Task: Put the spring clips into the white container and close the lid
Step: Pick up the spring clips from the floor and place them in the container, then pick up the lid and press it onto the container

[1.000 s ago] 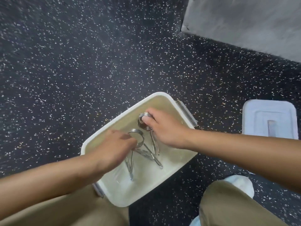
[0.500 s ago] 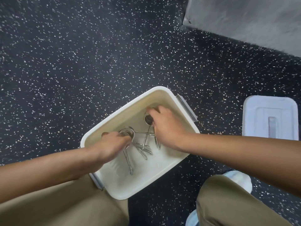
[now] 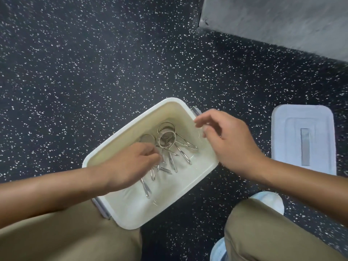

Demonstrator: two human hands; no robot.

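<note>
Left hand (image 3: 130, 164) inside white container (image 3: 131, 127) hides part of the spring clips (image 3: 167, 140); its grip is unclear. Right hand (image 3: 231, 142), empty and loosely open, above container's right rim; lid (image 3: 303, 138) lies right of container.

Clips (image 3: 167, 146): partly hidden under left hand (image 3: 130, 164) in the container (image 3: 131, 213).
Left fingertips: out of sight among clips; grip unclear.
Container's near-left rim: covered by left forearm.

Several metal spring clips (image 3: 166, 146) lie tangled inside the open white container (image 3: 131, 127) on the floor, its pale lid (image 3: 303, 138) lying flat, well apart to the right.
</note>
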